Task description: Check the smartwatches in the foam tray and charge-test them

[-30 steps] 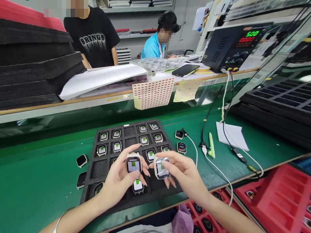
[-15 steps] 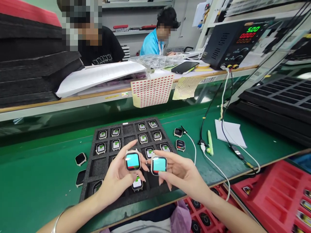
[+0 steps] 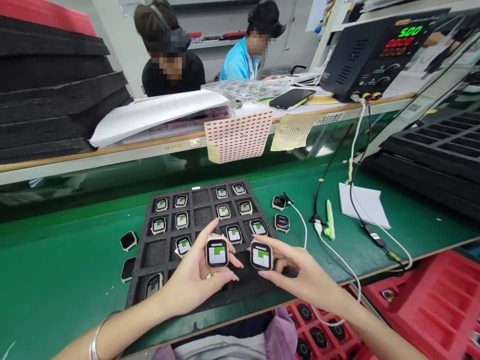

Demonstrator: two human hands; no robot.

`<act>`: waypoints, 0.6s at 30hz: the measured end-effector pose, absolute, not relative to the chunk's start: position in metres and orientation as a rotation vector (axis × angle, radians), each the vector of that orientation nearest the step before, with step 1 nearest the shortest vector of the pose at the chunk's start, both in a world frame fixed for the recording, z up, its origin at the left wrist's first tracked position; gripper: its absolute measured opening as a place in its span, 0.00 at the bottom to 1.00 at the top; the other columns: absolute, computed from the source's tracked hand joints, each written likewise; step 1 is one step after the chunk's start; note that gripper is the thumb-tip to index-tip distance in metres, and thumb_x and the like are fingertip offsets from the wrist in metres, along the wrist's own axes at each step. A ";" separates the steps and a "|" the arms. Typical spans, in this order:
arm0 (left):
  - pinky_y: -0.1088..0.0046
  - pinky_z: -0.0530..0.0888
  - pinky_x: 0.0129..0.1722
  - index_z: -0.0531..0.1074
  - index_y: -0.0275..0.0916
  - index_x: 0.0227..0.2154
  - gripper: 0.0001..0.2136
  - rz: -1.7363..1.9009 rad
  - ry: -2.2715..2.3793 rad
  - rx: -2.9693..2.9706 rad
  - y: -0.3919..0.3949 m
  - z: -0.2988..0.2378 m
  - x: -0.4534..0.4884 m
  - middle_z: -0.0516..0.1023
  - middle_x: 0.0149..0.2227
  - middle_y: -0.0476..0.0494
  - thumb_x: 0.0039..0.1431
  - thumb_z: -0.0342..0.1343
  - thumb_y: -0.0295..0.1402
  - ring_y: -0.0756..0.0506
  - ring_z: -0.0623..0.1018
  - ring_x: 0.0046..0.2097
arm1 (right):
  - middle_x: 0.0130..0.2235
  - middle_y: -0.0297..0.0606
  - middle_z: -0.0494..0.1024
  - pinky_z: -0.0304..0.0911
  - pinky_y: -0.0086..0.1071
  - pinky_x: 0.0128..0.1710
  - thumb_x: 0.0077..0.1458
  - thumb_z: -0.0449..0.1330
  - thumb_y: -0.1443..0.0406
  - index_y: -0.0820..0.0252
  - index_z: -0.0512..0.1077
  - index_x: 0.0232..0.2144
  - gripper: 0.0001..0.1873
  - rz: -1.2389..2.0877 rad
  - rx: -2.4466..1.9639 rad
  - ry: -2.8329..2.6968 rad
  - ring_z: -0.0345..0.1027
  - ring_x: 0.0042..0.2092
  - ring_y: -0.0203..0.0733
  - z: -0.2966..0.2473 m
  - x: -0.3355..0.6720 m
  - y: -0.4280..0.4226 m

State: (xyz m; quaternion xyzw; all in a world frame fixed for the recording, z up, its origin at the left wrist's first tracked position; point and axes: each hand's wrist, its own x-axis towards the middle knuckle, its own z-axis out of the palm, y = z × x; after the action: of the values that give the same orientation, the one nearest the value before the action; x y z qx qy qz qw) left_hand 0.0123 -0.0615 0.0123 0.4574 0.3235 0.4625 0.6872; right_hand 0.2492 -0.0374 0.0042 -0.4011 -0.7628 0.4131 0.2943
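My left hand (image 3: 193, 280) grips a strapless smartwatch body (image 3: 217, 253) with a lit white and green screen, face up. My right hand (image 3: 300, 272) pinches a second watch body (image 3: 261, 256) showing the same screen. Both watches hover side by side above the near part of a black foam tray (image 3: 204, 217). Several more watch bodies with lit screens, such as one (image 3: 224, 211) in the middle, sit in the tray's pockets.
Loose watch bodies lie on the green mat left (image 3: 128, 240) and right (image 3: 281, 222) of the tray. A white cable (image 3: 339, 257), green pen (image 3: 330, 226) and white pad (image 3: 363, 204) lie right. Power supply (image 3: 369, 62) on the shelf; red trays (image 3: 423, 305) below; two people sit behind.
Both watch screens went from a green grid to solid cyan with a red bar, then back to a white and green grid. My hands moved slightly right and lower over the tray.
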 end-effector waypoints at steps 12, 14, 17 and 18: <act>0.51 0.67 0.52 0.61 0.37 0.54 0.30 0.482 1.043 2.370 -0.045 -0.017 0.018 0.66 0.52 0.31 0.50 0.63 0.39 0.34 0.67 0.53 | 0.54 0.48 0.65 0.60 0.45 0.54 0.57 0.59 0.61 0.56 0.71 0.49 0.17 0.620 -1.096 -2.572 0.59 0.57 0.53 -0.005 0.286 -0.016; 0.49 0.65 0.54 0.56 0.37 0.58 0.35 0.477 1.069 2.436 -0.044 -0.011 0.007 0.64 0.55 0.29 0.50 0.63 0.41 0.32 0.64 0.56 | 0.55 0.47 0.64 0.60 0.45 0.55 0.57 0.58 0.63 0.54 0.70 0.50 0.17 0.586 -1.076 -2.598 0.57 0.58 0.54 -0.005 0.292 -0.013; 0.51 0.64 0.56 0.52 0.41 0.61 0.34 0.544 1.271 2.420 -0.049 -0.002 -0.034 0.61 0.57 0.31 0.54 0.60 0.41 0.33 0.62 0.58 | 0.58 0.45 0.63 0.60 0.46 0.55 0.58 0.58 0.61 0.50 0.67 0.54 0.21 0.540 -1.065 -2.595 0.57 0.59 0.55 -0.013 0.303 -0.008; 0.51 0.63 0.57 0.51 0.42 0.61 0.33 0.574 1.400 2.390 -0.053 -0.002 -0.054 0.61 0.58 0.32 0.56 0.58 0.40 0.34 0.62 0.59 | 0.58 0.44 0.63 0.62 0.46 0.54 0.57 0.58 0.60 0.49 0.65 0.55 0.23 0.546 -1.076 -2.574 0.59 0.58 0.56 -0.017 0.306 -0.006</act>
State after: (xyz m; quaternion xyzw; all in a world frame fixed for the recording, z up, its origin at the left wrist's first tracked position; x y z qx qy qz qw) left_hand -0.0537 -0.0527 -0.0021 0.8347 0.4887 0.2006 0.1557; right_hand 0.3060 -0.0056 -0.0171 -0.3743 -0.8954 0.1898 0.1487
